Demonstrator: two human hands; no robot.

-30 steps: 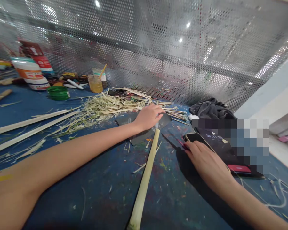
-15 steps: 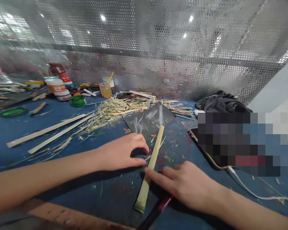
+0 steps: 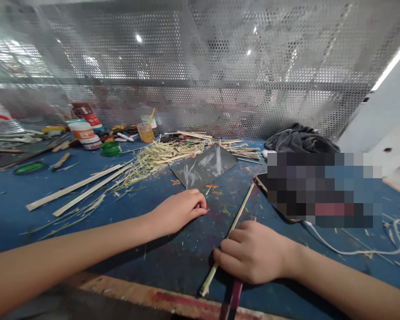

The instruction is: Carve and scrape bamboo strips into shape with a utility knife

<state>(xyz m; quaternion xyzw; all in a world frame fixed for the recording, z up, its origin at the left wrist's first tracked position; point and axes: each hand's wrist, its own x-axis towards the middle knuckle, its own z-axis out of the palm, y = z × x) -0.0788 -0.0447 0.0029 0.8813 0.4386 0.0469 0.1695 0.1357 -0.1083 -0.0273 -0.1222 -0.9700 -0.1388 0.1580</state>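
My right hand (image 3: 253, 252) is closed around a pale bamboo strip (image 3: 242, 209) that lies slanted on the blue, paint-stained table (image 3: 36, 222), turned on its thin edge. A pink-handled tool (image 3: 235, 298) pokes out from under that hand at the table's near edge; whether the hand grips it I cannot tell. My left hand (image 3: 182, 208) rests on the table just left of the strip, fingers curled in, with nothing in it. A dark scratched sheet (image 3: 205, 169) lies beyond both hands.
A heap of bamboo shavings (image 3: 153, 158) and two long slats (image 3: 76, 189) lie to the left. Jars (image 3: 83, 133), a green lid (image 3: 110, 148) and a yellow cup (image 3: 146, 132) stand before the perforated metal wall (image 3: 200, 66). To the right are a grey cloth (image 3: 300, 140), a blurred device and a white cable (image 3: 353, 246).
My left hand drew back from the dark sheet and curled shut. My right hand left the phone, came to the bamboo strip and closed on it; the strip now stands on edge.
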